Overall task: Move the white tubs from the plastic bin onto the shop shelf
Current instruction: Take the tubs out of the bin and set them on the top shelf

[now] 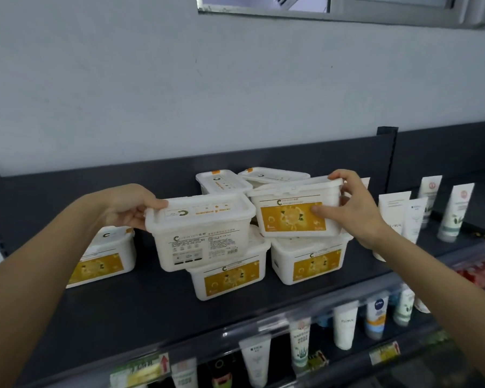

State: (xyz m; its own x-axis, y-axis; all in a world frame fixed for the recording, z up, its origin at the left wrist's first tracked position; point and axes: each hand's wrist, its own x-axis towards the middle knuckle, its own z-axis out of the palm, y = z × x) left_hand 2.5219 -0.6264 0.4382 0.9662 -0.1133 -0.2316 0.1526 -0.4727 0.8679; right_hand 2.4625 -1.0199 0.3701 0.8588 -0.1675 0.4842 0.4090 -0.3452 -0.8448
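Several white tubs with yellow labels stand on the dark top shelf (151,303). My left hand (129,205) grips the left end of one white tub (202,233), which sits tilted on a lower tub (227,275). My right hand (353,211) holds another tub (291,214) by its right end, thumb on the yellow label, above a lower tub (308,261). One more tub (104,256) stands at the left, partly behind my left forearm. Two tubs (224,180) stand at the back. The plastic bin is out of view.
White cosmetic tubes (454,211) stand on the shelf to the right of the tubs. The shelf below holds more tubes (345,326) and price tags along its front rail. A dark back panel and a grey wall rise behind.
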